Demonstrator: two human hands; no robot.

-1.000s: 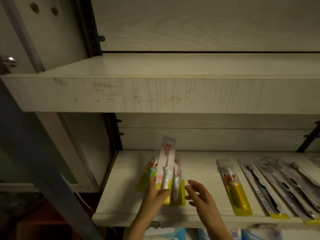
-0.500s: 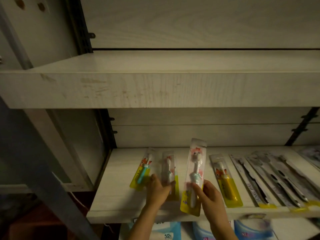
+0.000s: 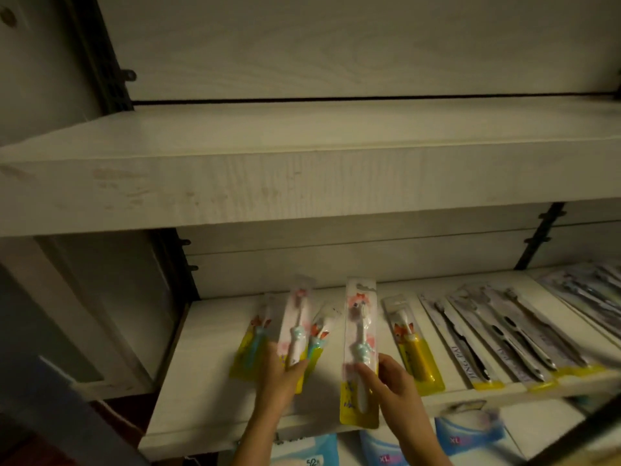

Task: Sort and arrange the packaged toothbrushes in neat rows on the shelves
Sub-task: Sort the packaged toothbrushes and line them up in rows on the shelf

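A pale wood-grain shelving unit, as I saw it through the head camera. The upper shelf (image 3: 302, 183) filled the middle of the view, its front edge scuffed. Below it, the lower shelf (image 3: 201, 381) carried the stock.

A row of grey toothbrush packs (image 3: 504, 341) lay side by side across its right part, slightly overlapping, their yellow ends at the front edge. Blue packages (image 3: 470, 435) marked XL showed beneath the shelf.

The left hand (image 3: 280, 381) had its grip clenched on the lower end of a pink pack (image 3: 295, 327), thumb over the card. That pack was tilted and raised above a yellow pack with a blue brush (image 3: 250, 344) and another blue-brush pack (image 3: 317, 341), both on the left part of the shelf.

The right hand (image 3: 398, 386) had its grip wrapped round the lower half of a second pink pack (image 3: 359, 338). It was held nearly upright, its yellow foot overhanging the shelf's front edge.

Just to the right of that hand, a yellow-handled brush pack (image 3: 415, 348) lay flat on the shelf, between the held pack and the grey row.
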